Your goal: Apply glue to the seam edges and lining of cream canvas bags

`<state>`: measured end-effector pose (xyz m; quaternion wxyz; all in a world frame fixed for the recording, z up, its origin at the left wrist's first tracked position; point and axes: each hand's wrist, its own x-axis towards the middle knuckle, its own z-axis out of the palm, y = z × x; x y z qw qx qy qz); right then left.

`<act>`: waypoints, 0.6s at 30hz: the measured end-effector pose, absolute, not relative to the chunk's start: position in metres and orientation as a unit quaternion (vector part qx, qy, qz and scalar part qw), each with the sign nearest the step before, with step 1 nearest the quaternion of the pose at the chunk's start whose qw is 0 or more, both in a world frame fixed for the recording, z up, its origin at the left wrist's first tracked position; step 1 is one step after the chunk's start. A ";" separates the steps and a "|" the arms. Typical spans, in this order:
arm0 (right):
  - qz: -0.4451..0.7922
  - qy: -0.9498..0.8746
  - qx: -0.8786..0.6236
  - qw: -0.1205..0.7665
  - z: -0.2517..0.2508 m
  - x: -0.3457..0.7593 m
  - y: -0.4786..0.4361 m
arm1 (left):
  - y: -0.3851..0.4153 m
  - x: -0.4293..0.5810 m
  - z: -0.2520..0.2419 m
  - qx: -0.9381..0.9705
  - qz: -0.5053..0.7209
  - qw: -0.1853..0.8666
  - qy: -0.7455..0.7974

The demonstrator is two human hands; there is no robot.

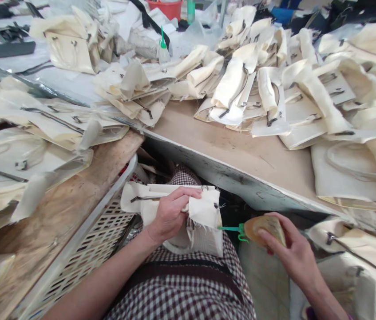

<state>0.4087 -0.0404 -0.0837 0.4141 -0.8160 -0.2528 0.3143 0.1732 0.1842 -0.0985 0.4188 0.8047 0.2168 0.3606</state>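
A cream fabric piece (204, 242) with a dark zipper and frayed edges lies over my lap. My left hand (172, 213) is closed on its upper part, fingers wrapped over a fold. To the right, my right hand (286, 242) grips a yellowish glue bottle (261, 227) held sideways. Its thin green nozzle (231, 229) points left, with the tip at the right edge of the fabric piece. Part of the fabric is hidden under my left hand.
Piles of cream pieces (264, 93) cover the table (207, 138) ahead. More lie on the wooden board (97, 178) at left and at lower right. A white plastic basket (88, 240) stands left of my lap. Another green-tipped bottle (164, 53) stands farther back.
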 end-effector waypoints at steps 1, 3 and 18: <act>0.315 -0.253 -0.818 0.408 -0.084 0.409 -0.042 | 0.183 0.173 -0.097 0.803 0.360 0.422 0.219; 0.308 -0.250 -0.820 0.412 -0.082 0.408 -0.044 | 0.183 0.173 -0.095 0.801 0.354 0.429 0.223; 0.272 -0.216 -0.819 0.456 -0.073 0.394 -0.049 | 0.175 0.174 -0.084 0.731 0.339 0.523 0.279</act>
